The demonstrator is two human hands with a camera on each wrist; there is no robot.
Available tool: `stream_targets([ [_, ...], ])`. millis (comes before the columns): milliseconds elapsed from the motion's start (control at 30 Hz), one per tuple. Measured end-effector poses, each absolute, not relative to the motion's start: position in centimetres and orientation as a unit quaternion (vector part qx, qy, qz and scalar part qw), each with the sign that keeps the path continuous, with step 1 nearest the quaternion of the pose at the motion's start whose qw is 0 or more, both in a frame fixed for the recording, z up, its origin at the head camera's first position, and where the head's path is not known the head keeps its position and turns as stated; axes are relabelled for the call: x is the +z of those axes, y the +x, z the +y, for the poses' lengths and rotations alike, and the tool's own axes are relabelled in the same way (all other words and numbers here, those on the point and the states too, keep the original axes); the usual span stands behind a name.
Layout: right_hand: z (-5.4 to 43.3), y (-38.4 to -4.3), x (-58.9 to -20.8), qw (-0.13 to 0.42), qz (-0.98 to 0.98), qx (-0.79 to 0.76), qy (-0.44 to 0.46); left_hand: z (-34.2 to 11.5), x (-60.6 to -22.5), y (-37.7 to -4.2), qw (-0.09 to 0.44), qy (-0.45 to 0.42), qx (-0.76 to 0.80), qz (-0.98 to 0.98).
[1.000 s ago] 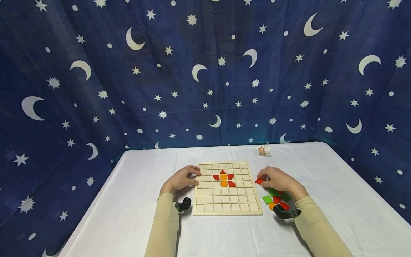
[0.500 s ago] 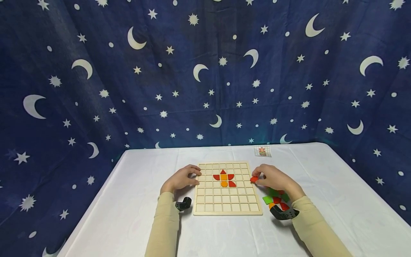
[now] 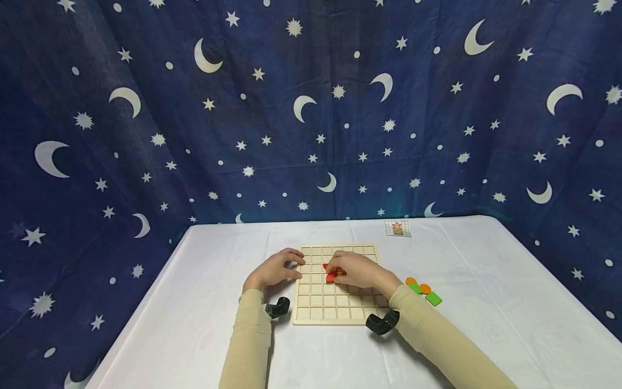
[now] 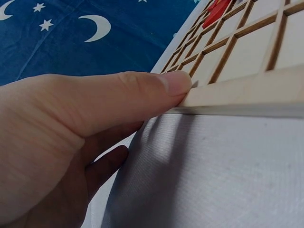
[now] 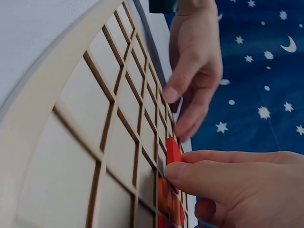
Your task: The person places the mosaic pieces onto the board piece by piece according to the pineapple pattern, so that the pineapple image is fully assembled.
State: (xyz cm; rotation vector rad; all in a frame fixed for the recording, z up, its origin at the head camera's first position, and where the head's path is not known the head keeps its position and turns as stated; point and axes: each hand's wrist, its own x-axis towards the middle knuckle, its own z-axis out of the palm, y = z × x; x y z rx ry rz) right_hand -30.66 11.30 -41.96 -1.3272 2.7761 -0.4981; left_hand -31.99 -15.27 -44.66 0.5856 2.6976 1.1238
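Where wooden ridges (image 5: pixel 113 100) cross, fingers (image 5: pixel 194 174) pinch a red tile (image 5: pixel 173 149).

We see a pale wooden board (image 3: pixel 316 313) ruled in a square grid, with a red piece (image 3: pixel 331 277) over it. To its right we find orange pieces (image 3: pixel 425 289) and green pieces (image 3: pixel 434 299); beyond it, a white card (image 3: pixel 398 228) with a small multicoloured figure. Under it we note white cloth (image 3: pixel 330 356); behind it, a dark-blue curtain (image 3: pixel 272 116) patterned with white moons, stars and dots.
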Motion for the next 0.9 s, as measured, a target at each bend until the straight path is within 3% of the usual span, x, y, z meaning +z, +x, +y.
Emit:
stream_targets([
  [367,10.0,-30.9,-42.2,0.032,0.896,-0.157,-0.414,-15.3,-44.5,-32.0,0.083,0.2,0.372,0.903],
  [900,9.9,-31.1,-42.3,0.02,0.902,-0.136,-0.409,-15.3,-44.5,-31.9,0.082,0.199,0.378,0.9],
])
